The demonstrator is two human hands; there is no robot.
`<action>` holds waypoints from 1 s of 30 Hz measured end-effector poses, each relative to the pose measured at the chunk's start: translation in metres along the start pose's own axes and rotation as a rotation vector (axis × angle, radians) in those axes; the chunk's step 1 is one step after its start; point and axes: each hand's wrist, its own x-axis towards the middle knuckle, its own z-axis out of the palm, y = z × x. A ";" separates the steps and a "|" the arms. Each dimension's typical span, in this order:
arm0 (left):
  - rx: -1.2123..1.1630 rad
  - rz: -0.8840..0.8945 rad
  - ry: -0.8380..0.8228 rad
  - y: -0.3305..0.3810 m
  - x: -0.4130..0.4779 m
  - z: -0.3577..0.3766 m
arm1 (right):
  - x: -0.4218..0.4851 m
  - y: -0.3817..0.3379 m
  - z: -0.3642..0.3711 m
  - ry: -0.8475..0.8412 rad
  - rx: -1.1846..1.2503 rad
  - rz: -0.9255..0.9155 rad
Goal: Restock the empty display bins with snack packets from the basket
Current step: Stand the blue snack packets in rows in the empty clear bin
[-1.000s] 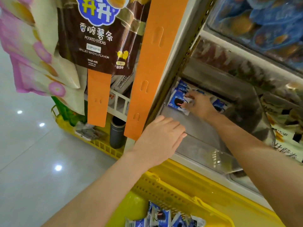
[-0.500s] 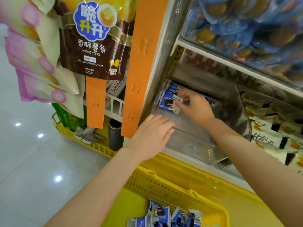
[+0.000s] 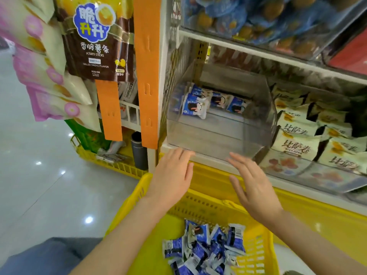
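Observation:
A clear plastic display bin (image 3: pixel 210 135) sits on the lower shelf, with several blue-and-white snack packets (image 3: pixel 195 106) lined up at its back. Below it a yellow basket (image 3: pixel 200 207) holds a loose pile of the same blue-and-white packets (image 3: pixel 206 249). My left hand (image 3: pixel 172 179) hovers flat with straight fingers just in front of the bin's lower front edge, holding nothing. My right hand (image 3: pixel 252 185) is beside it, fingers spread and empty, above the basket's far rim.
To the bin's right, a neighbouring bin is full of pale yellow snack packs (image 3: pixel 309 135). Orange hanging strips (image 3: pixel 148 76) and a brown potato-stick bag (image 3: pixel 95 40) hang at left. A second yellow basket (image 3: pixel 111 163) stands on the tiled floor behind.
My right hand has let go of the packets at the back of the bin and drawn out over the basket. My left hand has come off the bin's corner and dropped lower.

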 end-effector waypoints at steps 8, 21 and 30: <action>-0.049 -0.218 -0.653 -0.022 -0.101 0.118 | -0.095 0.004 0.097 -0.433 0.150 0.354; -0.499 -0.603 -1.386 -0.006 -0.211 0.222 | -0.222 0.017 0.162 -1.017 0.130 0.454; -0.483 -0.571 -1.232 0.006 -0.224 0.229 | -0.218 0.035 0.162 -1.227 -0.204 0.132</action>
